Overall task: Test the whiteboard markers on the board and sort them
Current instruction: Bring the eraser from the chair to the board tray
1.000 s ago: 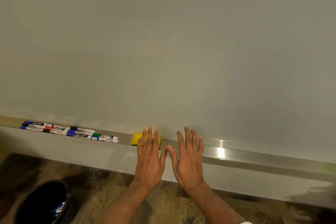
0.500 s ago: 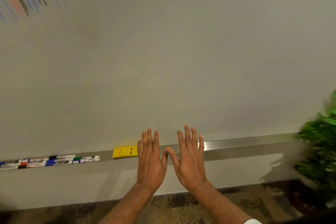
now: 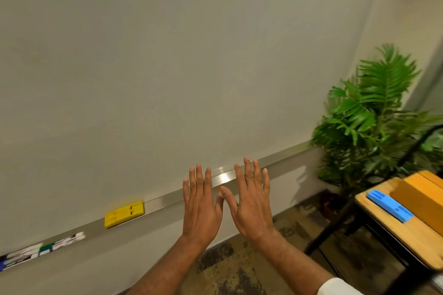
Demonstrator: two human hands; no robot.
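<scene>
A large blank whiteboard [image 3: 167, 67] fills most of the view. Several markers [image 3: 45, 248] lie in a row on its metal tray [image 3: 282, 158] at the far lower left, blurred. A yellow eraser [image 3: 124, 214] sits on the tray to their right. My left hand [image 3: 201, 206] and my right hand [image 3: 251, 201] are held up side by side in front of the tray, backs toward me, fingers straight and spread, thumbs nearly touching. Neither hand holds anything.
A green potted plant [image 3: 374, 122] stands in the corner at the right. A wooden desk [image 3: 393, 230] at the lower right carries a blue eraser [image 3: 389, 205] and an orange block [image 3: 424, 196]. Mottled floor lies below.
The view has swung to the right: the markers and yellow eraser slid left, the bin left the frame, and the plant and desk came into sight. Both hands stay spread and empty.
</scene>
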